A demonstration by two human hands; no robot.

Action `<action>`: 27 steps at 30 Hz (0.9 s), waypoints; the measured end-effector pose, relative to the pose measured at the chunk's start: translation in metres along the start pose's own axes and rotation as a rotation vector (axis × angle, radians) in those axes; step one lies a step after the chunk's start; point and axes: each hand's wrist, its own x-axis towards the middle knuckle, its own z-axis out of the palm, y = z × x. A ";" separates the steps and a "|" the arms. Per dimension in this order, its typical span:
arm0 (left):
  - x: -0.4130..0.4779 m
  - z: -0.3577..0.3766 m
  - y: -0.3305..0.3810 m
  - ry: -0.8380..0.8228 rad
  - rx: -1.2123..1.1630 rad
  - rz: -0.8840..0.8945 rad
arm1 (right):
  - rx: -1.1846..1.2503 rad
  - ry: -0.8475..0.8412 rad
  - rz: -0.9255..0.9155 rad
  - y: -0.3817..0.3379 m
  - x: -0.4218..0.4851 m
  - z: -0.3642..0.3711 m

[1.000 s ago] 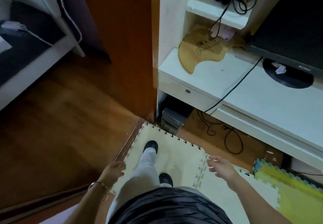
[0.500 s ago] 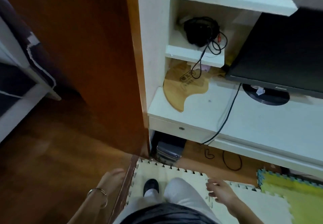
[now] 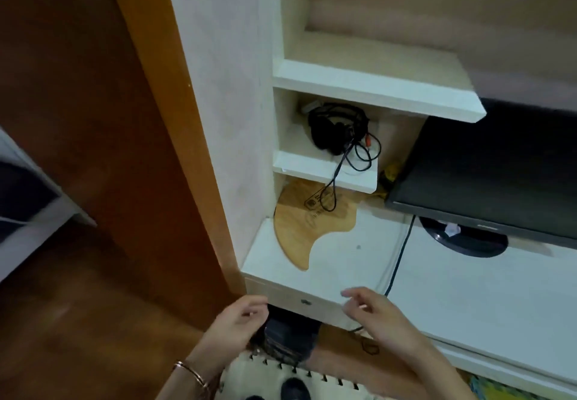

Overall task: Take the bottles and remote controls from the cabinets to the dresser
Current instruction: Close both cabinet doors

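Head | both hands (image 3: 237, 321) raised since earlier | cabinet (image 3: 312, 274) nearer | empty

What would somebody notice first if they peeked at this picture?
Probably the black headphones with tangled cables, sitting on a small white shelf in the middle. Just below lies a curved wooden board on the white desk, with a dark monitor to the right. At the bottom, the left hand and right hand are both empty, near a drawer knob.
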 end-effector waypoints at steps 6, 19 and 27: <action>-0.018 -0.036 0.187 0.234 -0.115 0.657 | 0.019 0.283 -0.621 -0.154 0.003 -0.111; -0.076 -0.111 0.440 0.876 -0.124 1.462 | -0.074 0.852 -1.502 -0.413 -0.082 -0.226; -0.100 -0.138 0.524 0.956 -0.236 1.492 | 0.090 0.961 -1.632 -0.520 -0.126 -0.250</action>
